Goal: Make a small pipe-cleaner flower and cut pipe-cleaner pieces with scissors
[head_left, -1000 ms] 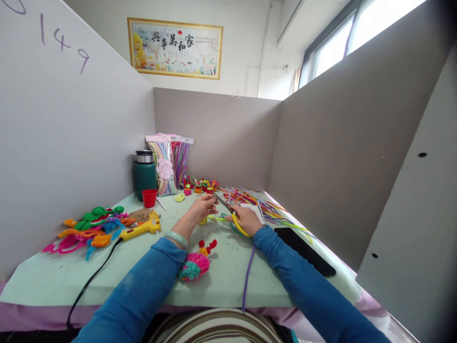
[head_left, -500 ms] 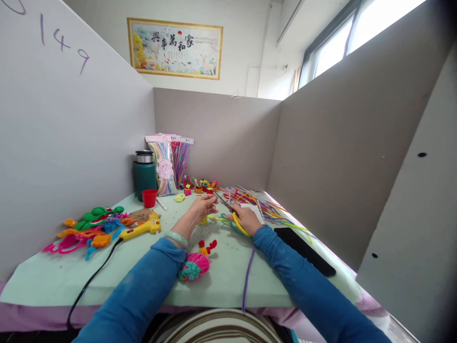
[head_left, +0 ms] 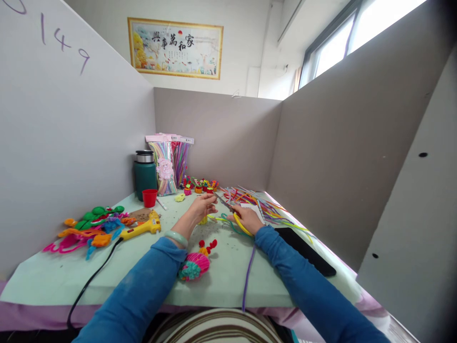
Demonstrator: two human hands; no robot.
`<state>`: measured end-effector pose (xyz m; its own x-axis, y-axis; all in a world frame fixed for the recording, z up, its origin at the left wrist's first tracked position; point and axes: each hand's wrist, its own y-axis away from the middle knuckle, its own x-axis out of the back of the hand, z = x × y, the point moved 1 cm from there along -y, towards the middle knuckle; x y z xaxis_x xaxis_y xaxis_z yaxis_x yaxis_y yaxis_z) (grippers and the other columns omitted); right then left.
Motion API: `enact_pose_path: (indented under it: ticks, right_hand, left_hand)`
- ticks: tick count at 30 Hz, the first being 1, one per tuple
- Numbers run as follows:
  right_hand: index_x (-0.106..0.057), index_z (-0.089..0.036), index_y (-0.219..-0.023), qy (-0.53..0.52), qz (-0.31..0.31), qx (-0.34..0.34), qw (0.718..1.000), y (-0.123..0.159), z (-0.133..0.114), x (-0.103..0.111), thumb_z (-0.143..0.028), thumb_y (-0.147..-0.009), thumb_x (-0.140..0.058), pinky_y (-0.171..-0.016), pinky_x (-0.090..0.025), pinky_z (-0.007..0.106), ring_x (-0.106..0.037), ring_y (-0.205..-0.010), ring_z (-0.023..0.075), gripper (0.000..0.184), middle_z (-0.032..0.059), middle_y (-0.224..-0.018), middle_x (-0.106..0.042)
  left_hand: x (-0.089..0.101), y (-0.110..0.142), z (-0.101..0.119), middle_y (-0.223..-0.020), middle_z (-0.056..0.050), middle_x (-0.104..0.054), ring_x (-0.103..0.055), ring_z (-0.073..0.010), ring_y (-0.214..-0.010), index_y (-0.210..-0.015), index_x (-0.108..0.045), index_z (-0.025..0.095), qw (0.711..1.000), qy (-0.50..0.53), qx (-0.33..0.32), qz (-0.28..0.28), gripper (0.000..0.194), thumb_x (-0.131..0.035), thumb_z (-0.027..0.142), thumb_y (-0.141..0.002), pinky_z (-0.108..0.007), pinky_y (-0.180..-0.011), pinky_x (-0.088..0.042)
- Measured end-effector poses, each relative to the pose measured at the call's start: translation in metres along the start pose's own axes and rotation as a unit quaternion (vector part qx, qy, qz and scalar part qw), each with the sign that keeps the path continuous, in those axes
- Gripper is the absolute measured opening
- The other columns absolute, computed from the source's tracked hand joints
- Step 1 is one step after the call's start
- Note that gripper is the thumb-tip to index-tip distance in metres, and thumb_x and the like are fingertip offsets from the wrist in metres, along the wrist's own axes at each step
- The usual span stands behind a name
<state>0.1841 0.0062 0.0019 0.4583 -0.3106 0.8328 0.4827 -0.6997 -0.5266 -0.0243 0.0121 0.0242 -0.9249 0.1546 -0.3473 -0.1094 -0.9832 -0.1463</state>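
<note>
My right hand (head_left: 248, 219) is closed around the yellow handle of a pair of scissors (head_left: 224, 203). The blades point up and left, their tips at the fingers of my left hand (head_left: 204, 207). Those left fingers are pinched together; what they hold is too small to make out. Below my hands, a pink and teal pipe-cleaner figure (head_left: 194, 266) with red and orange bits on top lies on the table. A purple pipe cleaner (head_left: 249, 278) runs from beneath my right wrist to the front edge. Green pipe cleaners (head_left: 233, 223) lie under my right hand.
On the left are a yellow glue gun (head_left: 141, 230), a heap of coloured pipe-cleaner pieces (head_left: 93, 228), a red cup (head_left: 149, 197) and a green bottle (head_left: 145, 176). Loose pipe cleaners (head_left: 271, 207) and a black phone-like slab (head_left: 305, 251) lie right. Small figures (head_left: 200, 186) stand behind; partitions enclose the table.
</note>
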Motion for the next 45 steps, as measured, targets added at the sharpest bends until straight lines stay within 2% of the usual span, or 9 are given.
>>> enact_pose_path:
  ticks: [19,30,40,45]
  right_hand:
    - [-0.061,-0.019,-0.106,0.052,0.006,0.013,0.999,0.0023,-0.0046,0.0094,-0.049,-0.089,-0.049,-0.063,-0.034,0.024,-0.057,-0.073,0.015,0.036,0.0057,-0.088,-0.065]
    - [-0.062,-0.019,-0.105,0.039,0.004,0.019,0.999,0.0021,-0.0041,0.0098,-0.049,-0.089,-0.048,-0.063,-0.034,0.023,-0.057,-0.071,0.0152,0.036,0.005,-0.082,-0.066]
    - [-0.064,-0.02,-0.099,0.053,-0.004,0.015,0.998,0.0,-0.0007,0.0085,-0.056,-0.087,-0.048,-0.06,-0.032,0.023,-0.057,-0.068,0.0154,0.041,0.004,-0.077,-0.066]
    - [-0.065,-0.02,-0.096,0.058,-0.001,-0.013,0.998,-0.0008,0.0011,0.0053,-0.058,-0.087,-0.046,-0.059,-0.031,0.023,-0.058,-0.067,0.0159,0.043,0.0045,-0.075,-0.066]
  left_hand:
    - [-0.0005,0.0018,0.0011,-0.067,-0.001,-0.058,-0.051,-0.0059,-0.042,-0.074,-0.057,0.011,0.997,-0.076,-0.016,-0.018,0.016,-0.071,0.019,-0.073,-0.029,-0.054,-0.055]
    - [-0.0023,0.0052,0.0041,-0.066,0.0,-0.057,-0.05,-0.0049,-0.043,-0.072,-0.057,0.011,0.996,-0.078,-0.013,-0.03,0.019,-0.073,0.02,-0.071,-0.028,-0.055,-0.055]
    - [-0.0005,0.0044,0.0034,-0.066,0.0,-0.058,-0.05,-0.0052,-0.042,-0.074,-0.058,0.012,0.996,-0.079,-0.013,-0.029,0.018,-0.073,0.021,-0.071,-0.029,-0.055,-0.055]
    - [-0.0012,0.0041,0.0045,-0.076,-0.007,-0.067,-0.055,-0.0069,-0.044,-0.077,-0.061,0.01,0.999,-0.042,0.015,-0.019,0.013,-0.07,0.019,-0.075,-0.027,-0.055,-0.055]
